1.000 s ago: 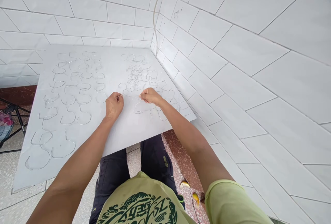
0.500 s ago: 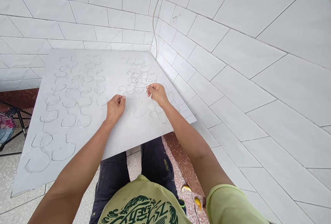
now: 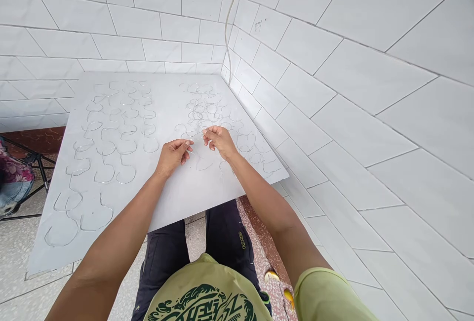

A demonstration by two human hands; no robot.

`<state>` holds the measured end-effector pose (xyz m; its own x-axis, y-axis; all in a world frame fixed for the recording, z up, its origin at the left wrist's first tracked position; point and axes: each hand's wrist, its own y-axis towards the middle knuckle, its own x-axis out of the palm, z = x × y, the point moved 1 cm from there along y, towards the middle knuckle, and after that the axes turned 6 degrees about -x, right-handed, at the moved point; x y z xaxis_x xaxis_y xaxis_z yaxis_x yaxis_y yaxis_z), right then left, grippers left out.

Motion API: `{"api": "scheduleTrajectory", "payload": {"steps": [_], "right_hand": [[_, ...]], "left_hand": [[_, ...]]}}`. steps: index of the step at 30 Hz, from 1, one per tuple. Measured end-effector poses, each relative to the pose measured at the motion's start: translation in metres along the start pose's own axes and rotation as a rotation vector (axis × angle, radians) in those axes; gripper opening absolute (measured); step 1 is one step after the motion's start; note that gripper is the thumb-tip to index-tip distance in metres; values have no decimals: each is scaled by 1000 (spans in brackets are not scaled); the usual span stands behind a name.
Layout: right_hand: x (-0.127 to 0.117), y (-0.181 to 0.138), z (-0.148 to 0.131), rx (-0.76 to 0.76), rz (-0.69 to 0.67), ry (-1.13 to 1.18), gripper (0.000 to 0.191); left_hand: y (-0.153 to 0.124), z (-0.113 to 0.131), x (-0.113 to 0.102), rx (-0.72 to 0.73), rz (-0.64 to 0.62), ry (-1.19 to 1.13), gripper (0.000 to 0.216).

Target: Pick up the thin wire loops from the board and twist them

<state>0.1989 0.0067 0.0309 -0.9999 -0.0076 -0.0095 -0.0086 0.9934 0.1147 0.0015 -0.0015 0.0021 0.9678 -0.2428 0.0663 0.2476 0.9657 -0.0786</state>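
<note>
White board point(image 3: 177, 197) across lap, far edge against tiled wall point(image 3: 333, 89). Wire hooks point(image 3: 107, 148) in rows left, tangled right. Left hand point(image 3: 174, 155) and right hand point(image 3: 220, 140) nearer each other than half second ago. Left pinches wire piece point(image 3: 192, 152) over board's middle; it lies roughly left-right, faint. Right fingertips pinched, contents unreadable.

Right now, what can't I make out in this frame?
All in the head view:
1. Wire piece at the left hand: too thin to show its shape.
2. Whether the right hand pinches it too: hidden by its curled fingers.
3. Wire pile: pieces overlap, so they cannot be counted.
4. Cable: cut off by the top edge.
5. Patterned cloth: cut off by the left edge.
</note>
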Motion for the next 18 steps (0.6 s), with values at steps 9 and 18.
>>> {"api": "scheduleTrajectory", "payload": {"steps": [9, 18], "right_hand": [[-1, -3, 6, -16, -30, 5, 28], [5, -7, 12, -24, -58, 85, 32]], "left_hand": [[1, 0, -2, 15, 19, 2, 30], [-2, 4, -2, 51, 10, -8, 31]]}}
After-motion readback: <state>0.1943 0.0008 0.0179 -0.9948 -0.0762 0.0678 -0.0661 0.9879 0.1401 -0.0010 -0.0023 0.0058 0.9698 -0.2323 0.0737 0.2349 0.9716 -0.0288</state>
